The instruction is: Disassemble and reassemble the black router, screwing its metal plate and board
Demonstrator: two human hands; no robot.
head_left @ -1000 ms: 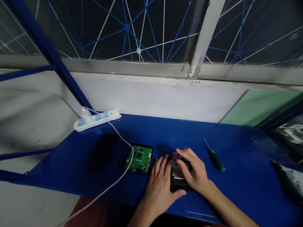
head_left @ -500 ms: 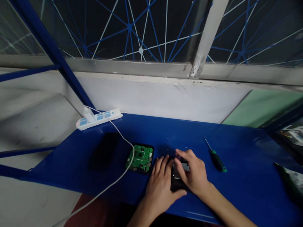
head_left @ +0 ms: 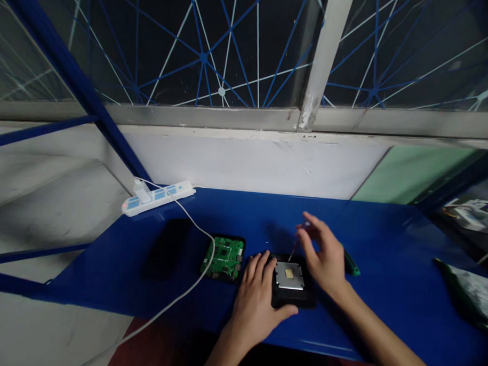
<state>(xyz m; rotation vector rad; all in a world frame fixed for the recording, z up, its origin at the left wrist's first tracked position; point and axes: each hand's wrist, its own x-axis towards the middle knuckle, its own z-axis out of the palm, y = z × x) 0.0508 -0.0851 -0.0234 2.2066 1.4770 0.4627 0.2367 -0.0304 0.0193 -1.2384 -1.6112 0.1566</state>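
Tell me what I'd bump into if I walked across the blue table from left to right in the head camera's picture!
White power strip → green circuit board → left hand → silver metal plate → right hand → green tool handle → shiny packet.

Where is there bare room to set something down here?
Bare tabletop runs between the green handle and the silvery packet, and along the back, right of the power strip. The middle is crowded: circuit board with the cable across it, black case, left hand, right hand.
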